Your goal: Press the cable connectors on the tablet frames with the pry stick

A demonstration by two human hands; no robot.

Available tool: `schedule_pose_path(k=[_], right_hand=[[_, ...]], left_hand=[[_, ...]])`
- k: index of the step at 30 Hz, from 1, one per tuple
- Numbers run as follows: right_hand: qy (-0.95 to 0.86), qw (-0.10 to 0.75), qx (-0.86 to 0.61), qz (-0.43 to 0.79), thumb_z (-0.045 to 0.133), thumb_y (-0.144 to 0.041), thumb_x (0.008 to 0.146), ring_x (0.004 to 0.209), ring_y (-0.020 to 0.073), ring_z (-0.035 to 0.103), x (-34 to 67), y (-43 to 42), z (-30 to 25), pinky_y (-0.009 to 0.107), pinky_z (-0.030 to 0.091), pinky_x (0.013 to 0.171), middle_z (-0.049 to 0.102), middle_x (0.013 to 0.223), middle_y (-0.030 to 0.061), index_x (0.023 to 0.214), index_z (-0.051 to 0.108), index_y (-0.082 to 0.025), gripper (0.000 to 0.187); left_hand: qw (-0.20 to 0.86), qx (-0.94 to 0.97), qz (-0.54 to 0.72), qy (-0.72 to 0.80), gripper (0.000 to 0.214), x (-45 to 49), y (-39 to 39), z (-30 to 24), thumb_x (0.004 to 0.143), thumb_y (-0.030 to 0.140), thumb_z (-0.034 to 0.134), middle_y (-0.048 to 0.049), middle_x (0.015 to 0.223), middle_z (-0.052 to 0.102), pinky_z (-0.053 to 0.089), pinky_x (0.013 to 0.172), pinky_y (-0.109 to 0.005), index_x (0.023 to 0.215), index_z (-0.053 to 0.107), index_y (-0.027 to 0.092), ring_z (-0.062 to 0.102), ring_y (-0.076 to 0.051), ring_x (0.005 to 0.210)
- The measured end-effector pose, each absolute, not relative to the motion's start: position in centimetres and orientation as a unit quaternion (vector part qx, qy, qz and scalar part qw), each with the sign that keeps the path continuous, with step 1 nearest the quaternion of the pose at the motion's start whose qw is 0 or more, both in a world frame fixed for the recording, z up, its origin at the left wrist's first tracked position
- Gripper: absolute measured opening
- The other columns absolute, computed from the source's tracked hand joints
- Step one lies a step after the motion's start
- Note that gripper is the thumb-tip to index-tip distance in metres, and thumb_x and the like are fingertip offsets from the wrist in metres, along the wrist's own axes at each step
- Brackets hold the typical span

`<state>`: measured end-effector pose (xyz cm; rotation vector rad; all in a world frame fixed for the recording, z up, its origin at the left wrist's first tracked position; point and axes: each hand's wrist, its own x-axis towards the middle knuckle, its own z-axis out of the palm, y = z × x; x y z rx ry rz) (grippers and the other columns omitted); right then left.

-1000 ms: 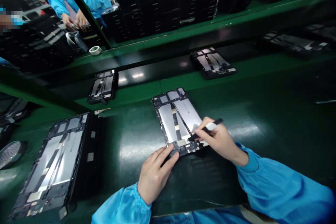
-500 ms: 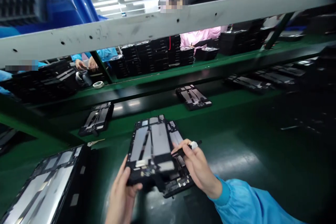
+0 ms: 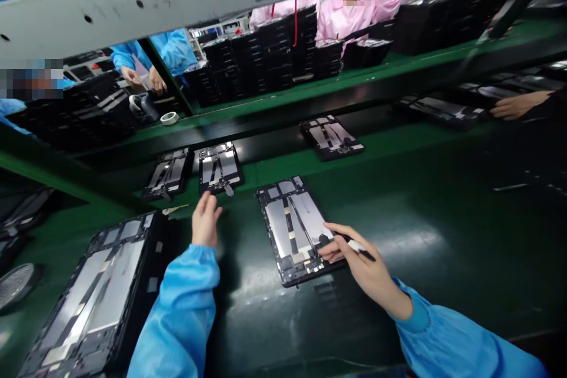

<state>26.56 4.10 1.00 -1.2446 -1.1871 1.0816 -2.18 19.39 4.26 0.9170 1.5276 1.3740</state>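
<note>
Observation: left hand [image 3: 204,221] spread open, holding nothing, just short of belt-edge frame [image 3: 219,166]. Centre frame [image 3: 292,227] lies flat on green mat [image 3: 443,218]. Right hand [image 3: 361,260] pinches stylus [image 3: 354,244], tip at the frame's near right corner. Judged: probing step; next calls for steady tip placement.
</note>
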Motion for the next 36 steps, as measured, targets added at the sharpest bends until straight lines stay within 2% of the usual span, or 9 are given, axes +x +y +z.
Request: schedule_pose_path(k=[4,8,11,15,18,20,26,31,36], right_hand=[[-0.628,0.429,-0.492,0.423,0.054,-0.027,0.096,0.104,0.0228,0.070,26.4,3.7,0.5,0.036,0.054,0.091,0.074,0.112,0.0075,0.124,0.062,-0.024,0.029],[-0.725,0.349,-0.460,0.376,0.056,-0.013,0.091,0.103,0.0226,0.067,25.2,4.2,0.4,0.035,0.052,0.091,0.072,0.111,0.0069,0.114,0.068,-0.024,0.028],[-0.764,0.313,-0.438,0.356,0.058,-0.005,0.086,0.094,0.0217,0.068,24.2,4.6,0.5,0.032,0.053,0.082,0.072,0.102,0.0065,0.111,0.069,-0.023,0.033],[-0.761,0.335,-0.430,0.352,0.063,-0.001,0.081,0.086,0.0197,0.069,23.3,5.2,0.4,0.028,0.052,0.078,0.074,0.089,0.0036,0.103,0.069,-0.021,0.031],[-0.734,0.366,-0.436,0.370,0.065,-0.001,0.080,0.081,0.0181,0.070,22.9,5.5,0.3,0.027,0.051,0.077,0.074,0.083,0.0016,0.101,0.068,-0.020,0.029],[-0.724,0.372,-0.441,0.378,0.065,-0.001,0.079,0.079,0.0176,0.070,22.8,5.6,0.4,0.026,0.051,0.076,0.075,0.083,0.0013,0.101,0.067,-0.020,0.029],[-0.715,0.362,-0.453,0.390,0.066,-0.006,0.079,0.081,0.0180,0.071,22.9,5.5,0.9,0.027,0.050,0.078,0.075,0.083,0.0004,0.101,0.065,-0.021,0.027],[-0.723,0.357,-0.442,0.393,0.064,-0.009,0.083,0.081,0.0178,0.070,22.9,5.5,0.9,0.027,0.050,0.078,0.073,0.081,-0.0003,0.103,0.064,-0.021,0.023],[-0.732,0.357,-0.421,0.400,0.060,-0.008,0.084,0.084,0.0183,0.068,23.0,5.4,0.7,0.029,0.050,0.081,0.072,0.084,0.0007,0.107,0.063,-0.022,0.027]], left_hand=[[0.474,0.543,0.426,0.547,0.017,0.7,10.1,3.0,0.070,0.024,0.083,-0.0063,0.088,0.071,0.051,0.082,-0.030,0.084,0.075,0.016,0.065,-0.020,0.086],[0.183,0.855,0.268,0.405,0.022,2.7,4.4,0.8,0.090,0.036,0.066,-0.0059,0.094,0.068,0.050,0.071,-0.032,0.106,0.070,0.022,0.061,-0.022,0.084],[0.074,0.888,0.263,0.370,0.016,3.2,4.1,-0.3,0.097,0.030,0.053,-0.0047,0.090,0.067,0.048,0.064,-0.030,0.100,0.067,0.021,0.060,-0.020,0.076],[0.119,0.868,0.313,0.367,0.019,3.2,5.2,-0.4,0.100,0.028,0.049,-0.0012,0.083,0.066,0.048,0.066,-0.025,0.090,0.063,0.021,0.061,-0.015,0.075],[0.143,0.854,0.333,0.374,0.016,3.2,5.4,-0.3,0.099,0.034,0.053,-0.0008,0.084,0.068,0.050,0.066,-0.024,0.098,0.063,0.022,0.063,-0.014,0.075],[0.137,0.856,0.341,0.363,0.016,3.2,5.4,-0.4,0.099,0.033,0.053,-0.0007,0.084,0.068,0.050,0.065,-0.023,0.102,0.064,0.022,0.063,-0.014,0.074],[0.143,0.847,0.351,0.372,0.020,3.3,5.6,-0.4,0.099,0.032,0.053,0.0002,0.077,0.068,0.048,0.062,-0.023,0.087,0.064,0.022,0.062,-0.014,0.069],[0.136,0.854,0.350,0.360,0.019,3.2,5.5,-0.3,0.100,0.029,0.050,-0.0013,0.081,0.069,0.050,0.064,-0.023,0.093,0.066,0.021,0.062,-0.014,0.070],[0.117,0.860,0.331,0.371,0.027,3.1,5.3,-0.2,0.100,0.033,0.048,-0.0021,0.075,0.064,0.048,0.060,-0.025,0.086,0.067,0.022,0.059,-0.015,0.068]])
